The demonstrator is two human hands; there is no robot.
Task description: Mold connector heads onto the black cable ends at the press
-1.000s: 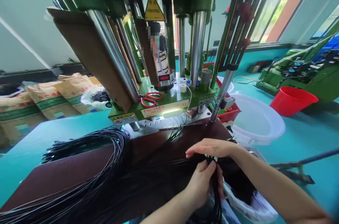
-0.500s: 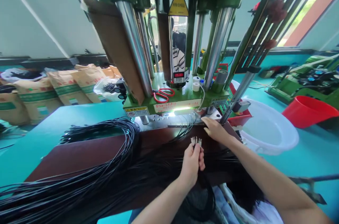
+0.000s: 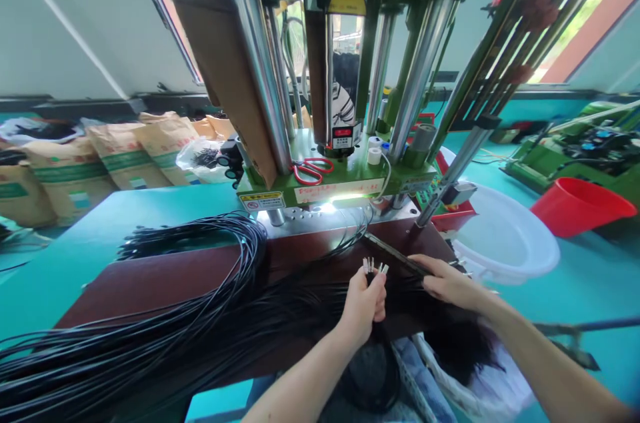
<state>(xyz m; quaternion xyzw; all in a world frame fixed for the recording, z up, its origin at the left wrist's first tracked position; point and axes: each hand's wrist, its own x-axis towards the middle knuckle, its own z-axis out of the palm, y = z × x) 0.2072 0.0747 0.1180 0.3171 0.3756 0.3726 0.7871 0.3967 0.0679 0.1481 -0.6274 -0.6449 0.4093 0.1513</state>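
My left hand is closed round a bunch of black cables, whose pale metallic connector ends stick up above the thumb. My right hand grips the near end of a long thin metal bar, which slants across the brown board. Thin black cables run close to the bar's far end; whether they are fixed to it I cannot tell. Behind both hands stands a green press with a lit gap above its metal bed.
A thick spread of black cables covers the left of the brown board. Red-handled scissors lie on the press. At right are a white tub and a red bucket; paper sacks stand at left.
My right hand has moved from the press bed back toward me and now holds the metal bar, drawn out at a slant. My left hand still grips the cable ends.
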